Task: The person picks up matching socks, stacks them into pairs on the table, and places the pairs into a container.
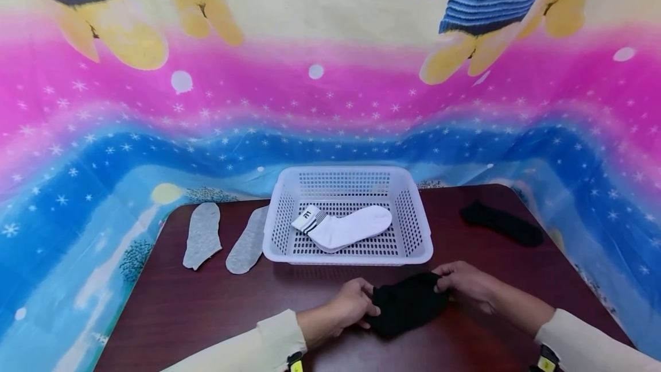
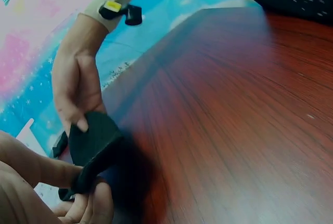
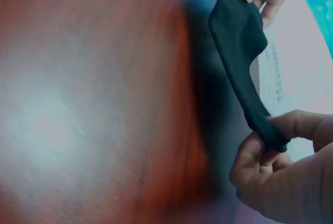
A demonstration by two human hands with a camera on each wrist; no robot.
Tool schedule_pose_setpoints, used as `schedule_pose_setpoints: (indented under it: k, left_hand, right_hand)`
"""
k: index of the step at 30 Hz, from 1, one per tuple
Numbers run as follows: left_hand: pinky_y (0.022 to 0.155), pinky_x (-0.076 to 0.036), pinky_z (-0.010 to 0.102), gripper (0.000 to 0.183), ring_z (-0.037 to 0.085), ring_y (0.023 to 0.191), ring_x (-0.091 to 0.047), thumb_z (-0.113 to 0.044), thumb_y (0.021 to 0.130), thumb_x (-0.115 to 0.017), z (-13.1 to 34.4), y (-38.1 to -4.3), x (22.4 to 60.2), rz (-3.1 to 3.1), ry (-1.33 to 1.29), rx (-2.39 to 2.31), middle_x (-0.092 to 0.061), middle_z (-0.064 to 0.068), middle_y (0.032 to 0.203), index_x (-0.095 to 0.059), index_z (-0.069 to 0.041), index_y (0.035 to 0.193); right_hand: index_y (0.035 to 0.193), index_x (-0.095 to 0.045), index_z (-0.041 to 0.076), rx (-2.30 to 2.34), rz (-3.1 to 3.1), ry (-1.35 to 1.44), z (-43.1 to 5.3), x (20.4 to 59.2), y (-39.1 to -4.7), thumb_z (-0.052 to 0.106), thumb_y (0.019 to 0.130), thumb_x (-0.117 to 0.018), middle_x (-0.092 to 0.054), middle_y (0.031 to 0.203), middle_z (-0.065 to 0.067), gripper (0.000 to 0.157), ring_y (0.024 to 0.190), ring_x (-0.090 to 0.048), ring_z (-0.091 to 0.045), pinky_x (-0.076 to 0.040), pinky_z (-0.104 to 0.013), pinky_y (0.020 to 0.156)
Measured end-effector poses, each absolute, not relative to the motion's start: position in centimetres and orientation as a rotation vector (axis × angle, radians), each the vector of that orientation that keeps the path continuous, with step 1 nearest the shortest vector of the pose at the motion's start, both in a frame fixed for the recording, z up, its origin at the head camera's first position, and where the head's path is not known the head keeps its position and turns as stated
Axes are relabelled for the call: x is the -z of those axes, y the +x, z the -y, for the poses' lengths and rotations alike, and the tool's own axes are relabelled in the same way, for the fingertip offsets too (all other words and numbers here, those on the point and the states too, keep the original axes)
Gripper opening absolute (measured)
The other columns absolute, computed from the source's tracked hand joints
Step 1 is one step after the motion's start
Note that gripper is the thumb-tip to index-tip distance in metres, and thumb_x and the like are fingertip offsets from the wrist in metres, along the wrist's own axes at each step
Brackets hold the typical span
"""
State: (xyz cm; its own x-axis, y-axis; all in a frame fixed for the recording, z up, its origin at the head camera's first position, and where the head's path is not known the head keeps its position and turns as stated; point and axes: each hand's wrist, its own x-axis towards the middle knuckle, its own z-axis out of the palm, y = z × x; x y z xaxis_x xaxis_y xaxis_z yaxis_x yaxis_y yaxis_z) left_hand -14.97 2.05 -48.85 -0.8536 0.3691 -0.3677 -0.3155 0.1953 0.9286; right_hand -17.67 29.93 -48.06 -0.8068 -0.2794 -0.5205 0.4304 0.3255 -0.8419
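Observation:
A black sock [image 1: 408,305] is stretched between both hands over the front of the table. My left hand [image 1: 353,305] pinches its left end between thumb and fingers. At the other end, my right hand [image 1: 467,285] pinches it the same way. The right wrist view shows the sock [image 3: 237,52] hanging slack between the two grips, with a dark shadow on the wood below. A second black sock [image 1: 502,223] lies at the right rear of the table. Inside the white basket [image 1: 347,259] rests a pair of white socks [image 1: 345,229] with striped cuffs.
Left of the basket lie two grey socks [image 1: 203,236] [image 1: 249,241], the nearer one close against the basket's side. The dark red wooden table [image 1: 206,314] ends at a printed cloth backdrop [image 1: 320,102] behind and at both sides.

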Motion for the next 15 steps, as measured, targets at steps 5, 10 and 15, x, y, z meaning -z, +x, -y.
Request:
schedule_pose_setpoints:
  k: [5, 10, 15]
  left_hand:
    - [0.052, -0.047, 0.025, 0.027, 0.012, 0.062, -0.05, 0.011, 0.071, -0.068, 0.6, -14.6, 49.2, -2.033, 0.15, -1.693, -0.05, 0.001, 0.071, -0.058, 0.003, 0.095]
    - [0.058, -0.047, 0.025, 0.021, 0.011, 0.065, -0.05, 0.007, 0.076, -0.066, 3.1, -14.5, 49.6, -2.017, 0.103, -1.727, -0.048, -0.001, 0.073, -0.059, 0.007, 0.096]
    - [0.06, -0.049, 0.027, 0.017, 0.01, 0.066, -0.05, 0.004, 0.081, -0.064, 4.9, -14.4, 49.9, -2.04, 0.065, -1.704, -0.047, -0.002, 0.074, -0.058, 0.009, 0.095]
  right_hand:
    - [0.101, -0.057, -0.001, 1.624, -1.811, 0.127, -29.6, 47.7, -16.5, 0.007, 0.085, -0.065, -0.066, 0.101, -0.007, 0.02, 0.093, -0.063, -0.018, -0.053, -0.032, 0.08]
    - [0.105, -0.055, -0.001, 1.664, -1.762, 0.146, -28.7, 47.6, -16.0, 0.011, 0.089, -0.065, -0.061, 0.109, -0.009, 0.022, 0.097, -0.061, -0.018, -0.051, -0.033, 0.082]
    - [0.102, -0.055, 0.0, 1.679, -1.781, 0.158, -27.1, 48.0, -15.7, 0.015, 0.088, -0.068, -0.059, 0.106, -0.008, 0.025, 0.093, -0.06, -0.017, -0.052, -0.031, 0.079]
